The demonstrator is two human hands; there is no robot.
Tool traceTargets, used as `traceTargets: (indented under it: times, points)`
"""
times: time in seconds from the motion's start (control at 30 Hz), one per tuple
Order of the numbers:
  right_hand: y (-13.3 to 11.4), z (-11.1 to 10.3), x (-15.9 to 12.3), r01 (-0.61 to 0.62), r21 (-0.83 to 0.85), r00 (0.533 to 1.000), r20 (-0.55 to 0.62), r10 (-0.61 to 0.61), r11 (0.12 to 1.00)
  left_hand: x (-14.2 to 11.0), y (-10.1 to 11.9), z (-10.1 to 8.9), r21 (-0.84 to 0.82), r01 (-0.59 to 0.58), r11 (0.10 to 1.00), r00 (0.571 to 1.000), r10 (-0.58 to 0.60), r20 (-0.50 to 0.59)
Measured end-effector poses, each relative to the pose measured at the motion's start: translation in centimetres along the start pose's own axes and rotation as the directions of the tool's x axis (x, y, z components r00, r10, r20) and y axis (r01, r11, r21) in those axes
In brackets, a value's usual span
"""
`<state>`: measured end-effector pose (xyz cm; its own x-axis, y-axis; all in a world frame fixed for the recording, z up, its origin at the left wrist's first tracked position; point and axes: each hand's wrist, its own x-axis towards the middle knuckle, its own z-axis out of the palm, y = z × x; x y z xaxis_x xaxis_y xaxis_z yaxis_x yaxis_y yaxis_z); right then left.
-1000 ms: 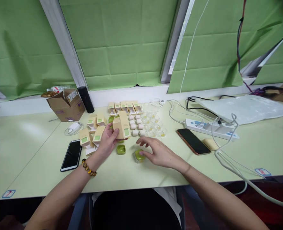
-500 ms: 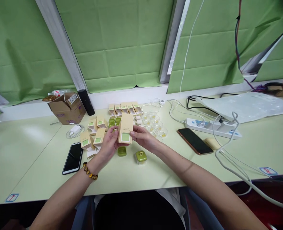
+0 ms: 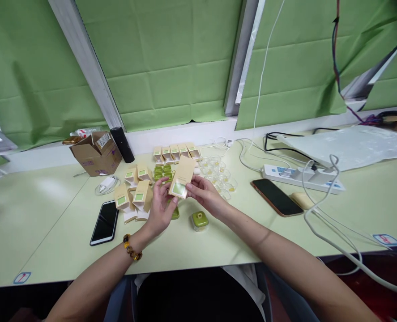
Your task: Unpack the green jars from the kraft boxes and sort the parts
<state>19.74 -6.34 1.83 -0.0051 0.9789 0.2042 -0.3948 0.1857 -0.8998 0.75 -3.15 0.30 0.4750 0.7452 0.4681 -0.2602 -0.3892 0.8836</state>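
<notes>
Both my hands hold one small tan carton (image 3: 182, 181) with a green square label, tilted to the right above the table. My left hand (image 3: 160, 208) grips its lower left side; my right hand (image 3: 205, 194) pinches its right edge. Just below lies a small green-lidded clear case (image 3: 199, 220), and another green case (image 3: 174, 213) is partly hidden under my left hand. More tan cartons (image 3: 138, 194) stand to the left, and a row of them (image 3: 174, 153) stands behind.
A black phone (image 3: 104, 222) lies at the left, another phone (image 3: 276, 196) at the right beside a power strip (image 3: 302, 175) with cables. A cardboard box (image 3: 96, 154) and a black cylinder (image 3: 121, 144) stand at the back left. Clear trays (image 3: 220, 174) sit behind my hands.
My right hand left the green-lidded case on the table and rose to the carton. Both hands now hold the carton, which has tilted to the right.
</notes>
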Motion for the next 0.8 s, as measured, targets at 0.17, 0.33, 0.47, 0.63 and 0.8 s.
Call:
traceTargets:
  times: [0.17,0.33,0.47,0.63,0.8]
  points:
    - [0.7,-0.2,0.2,0.023,-0.048,1.0,-0.012,-0.024,0.999,0.2,-0.2,-0.1,-0.009,0.007,1.0,1.0,-0.007,-0.011]
    - [0.9,-0.1,0.2,0.041,-0.1,0.999,-0.02,-0.044,0.994,0.2,-0.6,-0.3,-0.006,0.032,0.999,0.999,-0.032,-0.003]
    - [1.0,0.0,0.2,0.049,-0.128,0.998,-0.021,-0.052,0.991,0.2,-0.5,-0.3,-0.003,0.04,0.999,0.999,-0.04,-0.014]
    - [1.4,-0.1,0.4,0.052,-0.128,0.998,-0.02,-0.055,0.99,0.3,-0.4,-0.3,0.01,0.057,0.998,0.998,-0.057,-0.019]
    - [0.9,-0.4,0.6,0.024,-0.07,0.998,-0.057,-0.028,0.997,0.1,-0.3,-0.4,0.027,0.096,0.995,0.995,-0.096,0.003]
